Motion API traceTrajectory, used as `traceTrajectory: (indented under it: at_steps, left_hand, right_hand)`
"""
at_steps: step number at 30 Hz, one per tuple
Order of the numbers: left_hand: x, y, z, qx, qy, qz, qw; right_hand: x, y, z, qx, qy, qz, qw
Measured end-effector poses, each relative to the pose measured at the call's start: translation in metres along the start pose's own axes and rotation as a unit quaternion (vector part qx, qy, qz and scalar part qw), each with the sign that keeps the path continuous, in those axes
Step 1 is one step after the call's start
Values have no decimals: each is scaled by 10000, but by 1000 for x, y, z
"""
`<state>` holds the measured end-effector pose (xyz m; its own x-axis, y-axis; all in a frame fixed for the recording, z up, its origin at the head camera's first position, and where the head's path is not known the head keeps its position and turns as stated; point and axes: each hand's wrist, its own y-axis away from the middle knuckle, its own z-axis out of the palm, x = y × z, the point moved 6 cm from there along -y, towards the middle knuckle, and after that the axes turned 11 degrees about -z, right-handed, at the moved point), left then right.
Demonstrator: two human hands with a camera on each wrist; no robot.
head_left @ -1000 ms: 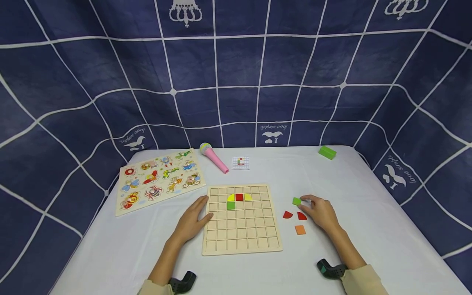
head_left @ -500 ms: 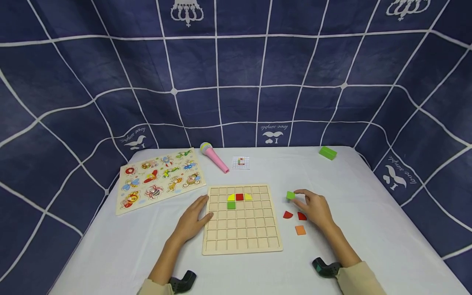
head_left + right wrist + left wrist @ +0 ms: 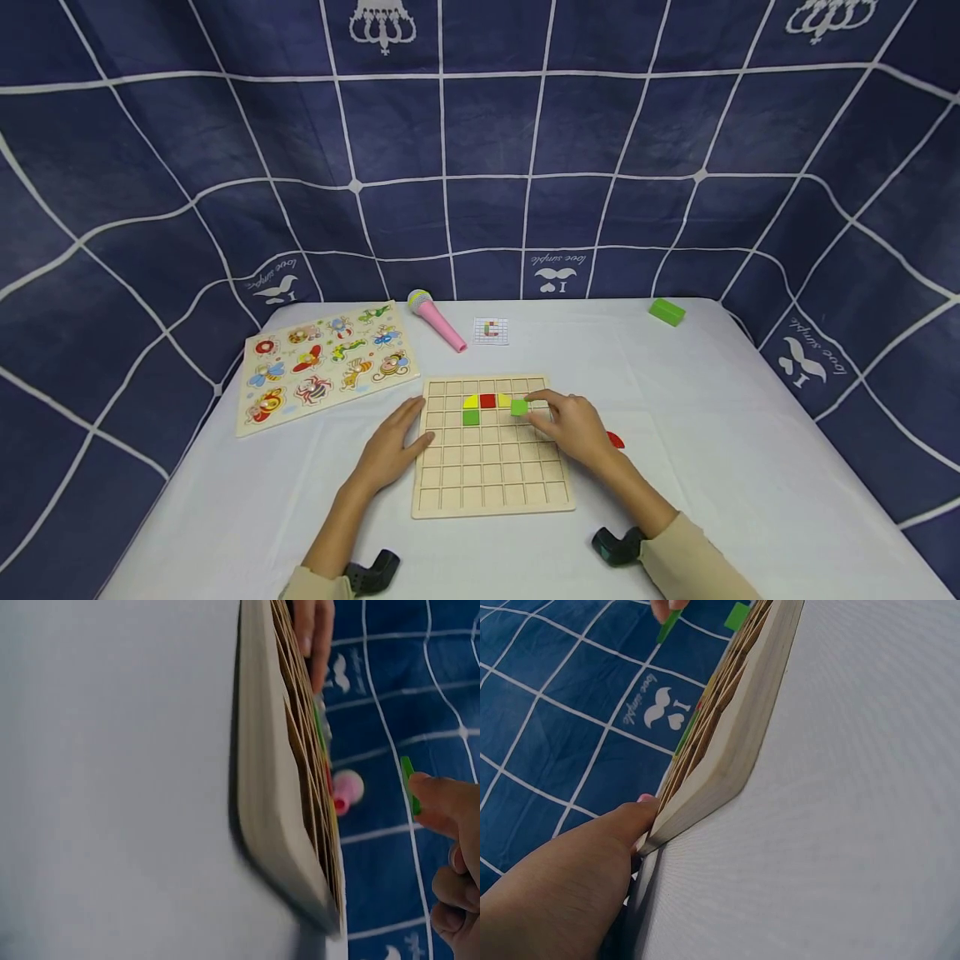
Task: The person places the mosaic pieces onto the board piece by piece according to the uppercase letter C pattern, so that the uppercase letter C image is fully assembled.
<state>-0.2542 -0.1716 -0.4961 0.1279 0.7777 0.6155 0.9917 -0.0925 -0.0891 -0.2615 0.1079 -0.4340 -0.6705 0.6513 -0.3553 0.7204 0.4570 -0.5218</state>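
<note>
My right hand (image 3: 573, 425) pinches a green square tile (image 3: 519, 407) between thumb and fingertip above the upper right of the wooden grid board (image 3: 491, 479). In the right wrist view this tile (image 3: 410, 786) appears edge-on, held off the board. My left hand (image 3: 390, 446) rests at the board's left edge, its thumb over the rim; the left wrist view shows that thumb side (image 3: 570, 877) against a corner. On the board sit a red square (image 3: 487, 401), a yellow piece (image 3: 471, 402) on its left, another yellow piece (image 3: 504, 401) on its right, and a green square (image 3: 470, 417) below the left one.
A red quarter-round piece (image 3: 616, 439) shows partly behind my right hand. Farther back are an insect puzzle board (image 3: 322, 367), a pink toy microphone (image 3: 438, 323), a small pattern card (image 3: 491, 331) and a green block (image 3: 667, 312). A patterned blue curtain encloses the table.
My right hand has lifted the green tile from the table and carried it left over the board. Its arm now covers the other red piece and the orange square. My left hand has stayed put.
</note>
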Motion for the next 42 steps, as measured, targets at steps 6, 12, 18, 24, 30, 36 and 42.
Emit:
traceTrajectory:
  at_steps: [6, 12, 18, 24, 30, 36, 42]
  left_hand:
    - [0, 0, -1, 17, 8, 3, 10000]
    - [-1, 0, 0, 1, -18, -51, 10000]
    - [-1, 0, 0, -38, -9, -63, 10000]
    - [-1, 1, 0, -16, 7, -63, 10000]
    - [0, 0, 1, -8, 2, -55, 10000]
    - [0, 0, 0, 9, 16, -50, 10000]
    - [1, 0, 0, 3, -18, -55, 10000]
  right_hand:
    - [-26, -11, 23, -163, -190, -415, 9988]
    - [-40, -14, 45, -380, -147, -382, 9984]
    - [-43, -13, 59, -569, -77, -256, 9980]
    - [-42, -13, 67, -674, -124, -244, 9974]
    - [-40, -11, 71, -736, -39, -237, 9970]
    - [-40, -10, 72, -704, -32, -226, 9973]
    - [-37, -9, 64, -597, -157, -214, 9979]
